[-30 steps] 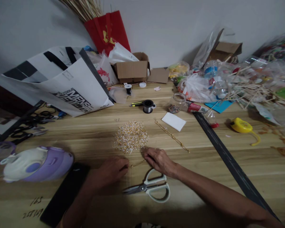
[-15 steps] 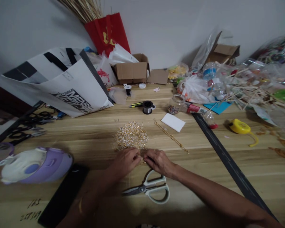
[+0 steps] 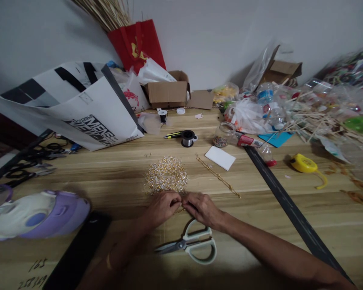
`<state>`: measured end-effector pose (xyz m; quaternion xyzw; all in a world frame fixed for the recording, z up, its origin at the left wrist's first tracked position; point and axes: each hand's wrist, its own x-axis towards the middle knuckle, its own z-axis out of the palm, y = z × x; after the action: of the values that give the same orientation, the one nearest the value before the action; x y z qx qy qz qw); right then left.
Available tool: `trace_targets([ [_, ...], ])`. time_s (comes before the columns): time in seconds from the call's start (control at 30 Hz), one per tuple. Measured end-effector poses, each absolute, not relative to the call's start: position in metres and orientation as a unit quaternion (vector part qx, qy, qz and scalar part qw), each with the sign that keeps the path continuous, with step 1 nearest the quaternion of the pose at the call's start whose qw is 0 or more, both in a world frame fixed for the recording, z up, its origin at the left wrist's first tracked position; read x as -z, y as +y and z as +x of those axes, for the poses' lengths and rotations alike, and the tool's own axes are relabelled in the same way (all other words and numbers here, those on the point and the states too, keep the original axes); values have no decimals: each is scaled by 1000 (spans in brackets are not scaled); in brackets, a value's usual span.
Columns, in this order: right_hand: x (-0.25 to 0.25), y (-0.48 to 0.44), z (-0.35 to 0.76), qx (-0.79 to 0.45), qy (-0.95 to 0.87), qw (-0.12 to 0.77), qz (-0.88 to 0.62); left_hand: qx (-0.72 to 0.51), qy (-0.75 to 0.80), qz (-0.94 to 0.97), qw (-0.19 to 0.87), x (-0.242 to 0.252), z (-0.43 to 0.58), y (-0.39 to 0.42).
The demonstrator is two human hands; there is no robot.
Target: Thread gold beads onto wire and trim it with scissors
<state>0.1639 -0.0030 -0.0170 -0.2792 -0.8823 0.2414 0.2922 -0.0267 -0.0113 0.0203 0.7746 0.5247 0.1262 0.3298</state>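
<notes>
My left hand (image 3: 161,206) and my right hand (image 3: 203,209) meet fingertip to fingertip just below a heap of small gold and clear beaded pieces (image 3: 166,175) on the wooden table (image 3: 109,177). Both hands are closed in a pinch on a thin gold chain piece (image 3: 179,211) that shows between them. White-handled scissors (image 3: 190,244) lie shut on the table right under my right wrist. A second gold chain (image 3: 218,175) lies stretched out to the right of the heap.
A purple and white bottle (image 3: 39,213) and a black phone (image 3: 78,251) lie at the left. A long black ruler (image 3: 287,201), yellow tape measure (image 3: 304,164), white card (image 3: 220,157), bead jar (image 3: 223,135), wire spool (image 3: 188,137), bags and boxes crowd the back.
My left hand has moved right and up to meet my right hand at the chain piece. The right hand has stayed in place.
</notes>
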Motion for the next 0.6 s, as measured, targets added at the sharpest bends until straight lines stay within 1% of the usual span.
trace_targets([
  [0.3,19,-3,164,-262,-878,289,-278,-158,520,756,364,-16,-30,-13],
  [0.6,17,-3,163,-257,-884,278,-275,-174,516,760,354,-15,-31,-15],
])
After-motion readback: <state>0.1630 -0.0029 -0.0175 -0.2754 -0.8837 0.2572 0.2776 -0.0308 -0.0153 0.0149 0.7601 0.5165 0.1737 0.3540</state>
